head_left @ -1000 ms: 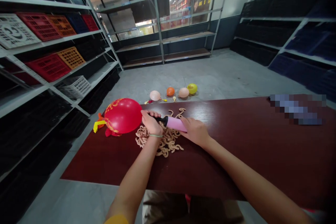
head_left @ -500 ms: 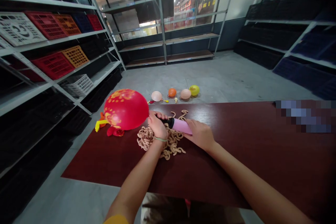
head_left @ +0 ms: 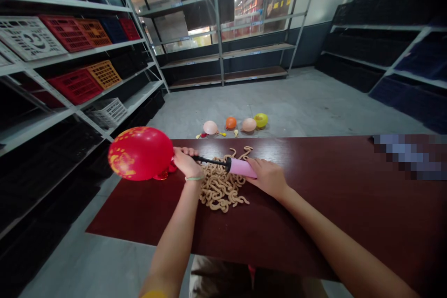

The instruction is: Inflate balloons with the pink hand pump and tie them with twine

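Observation:
An inflated red balloon (head_left: 141, 153) with yellow print hangs over the table's left part, its neck inside the fingers of my left hand (head_left: 186, 162). That hand is closed around the neck together with the black end of a balloon pump (head_left: 243, 168). My right hand (head_left: 270, 178) grips the pump's pink barrel. Between my hands the thin black rod (head_left: 211, 162) shows, drawn out of the barrel. Under the rod lies a heap of tan, worm-like curled pieces (head_left: 223, 189). Some limp red balloons (head_left: 164, 174) are partly hidden behind the inflated one.
The dark red table (head_left: 314, 223) spans the front. Beyond its far edge, on the floor, lie small inflated balloons, among them an orange one (head_left: 231, 123) and a yellow one (head_left: 261, 120). Shelves with plastic crates (head_left: 70, 32) stand left. A blurred patch (head_left: 408, 156) covers the table's right end.
My left hand has moved left with the red balloon, away from my right hand. The pump's black rod now shows at greater length. My right hand has hardly moved.

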Tool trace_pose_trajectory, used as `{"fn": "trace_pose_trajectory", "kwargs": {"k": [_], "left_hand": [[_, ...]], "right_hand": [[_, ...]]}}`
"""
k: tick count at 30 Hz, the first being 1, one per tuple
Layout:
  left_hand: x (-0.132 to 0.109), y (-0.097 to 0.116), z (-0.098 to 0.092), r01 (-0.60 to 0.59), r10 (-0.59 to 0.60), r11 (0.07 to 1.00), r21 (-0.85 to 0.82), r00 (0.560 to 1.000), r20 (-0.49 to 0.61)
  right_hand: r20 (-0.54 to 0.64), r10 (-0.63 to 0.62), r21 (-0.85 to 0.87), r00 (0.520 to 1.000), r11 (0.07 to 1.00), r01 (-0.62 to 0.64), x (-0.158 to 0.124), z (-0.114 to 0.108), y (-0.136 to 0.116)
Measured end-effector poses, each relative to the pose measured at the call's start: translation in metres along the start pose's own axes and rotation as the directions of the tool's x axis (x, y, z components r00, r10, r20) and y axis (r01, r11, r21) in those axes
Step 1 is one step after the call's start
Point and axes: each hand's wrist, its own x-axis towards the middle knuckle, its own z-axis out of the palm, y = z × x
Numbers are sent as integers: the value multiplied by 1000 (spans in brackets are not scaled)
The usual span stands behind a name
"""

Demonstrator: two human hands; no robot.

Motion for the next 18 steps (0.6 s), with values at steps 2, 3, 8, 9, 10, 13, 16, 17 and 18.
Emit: {"fn": "trace_pose_trajectory", "kwargs": {"k": [2,3,8,9,10,13,16,17,18], "left_hand": [[-26,-17,6,80,-81,997,14,994,77],[-38,-25,9,120,-121,993,16,986,117],[-46,-33,13,215,-218,976,38,961,168],[-36,-28,11,192,-195,981,33,969,150],[-24,-21,8,159,-161,987,27,979,126],[12,2,0,65,-65,998,1,997,44],[24,11,-3,16,-17,999,-29,1000,-22],[20,8,-2,9,-10,1000,-29,999,-32],[13,2,0,11,-12,1000,-24,1000,-25]], "right_hand": [[-11,15,18,1000,1000,-15,-1,0,-3],[-14,26,28,1000,999,-25,-2,0,-4],[12,35,40,999,999,-35,-3,-1,-3],[20,28,29,999,999,-29,-2,-1,-2],[27,22,14,999,1000,-23,-1,-2,1],[25,3,-36,1000,999,-2,1,-3,8],[2,-1,-53,1000,999,1,1,-2,12],[-10,-5,-46,1000,999,5,1,-1,11],[-24,-10,-35,1000,999,10,1,1,10]]}}
